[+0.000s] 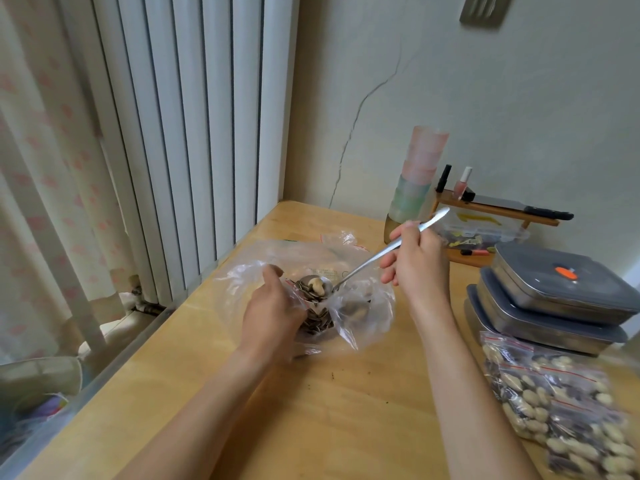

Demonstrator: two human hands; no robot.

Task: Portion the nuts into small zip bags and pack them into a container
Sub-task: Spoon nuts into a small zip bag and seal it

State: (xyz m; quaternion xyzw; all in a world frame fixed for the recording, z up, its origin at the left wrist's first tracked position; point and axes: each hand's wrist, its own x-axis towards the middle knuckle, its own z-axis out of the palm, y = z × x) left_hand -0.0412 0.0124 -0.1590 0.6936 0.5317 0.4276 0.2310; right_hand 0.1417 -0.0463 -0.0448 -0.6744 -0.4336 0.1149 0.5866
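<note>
Fingers (391, 271) of right hand (415, 268) pinch spoon (367, 263); left hand (273, 306) grips small zip bag (318, 320) open at nine o'clock (steadying mouth for nuts (316, 287)).

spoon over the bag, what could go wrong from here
The spoon is heaped with seeds and a cashew, so a tilt could spill them onto the table. The left hand grips only one side of the small bag, whose mouth could sag shut. The right hand holds the handle far back, giving less control.
</note>
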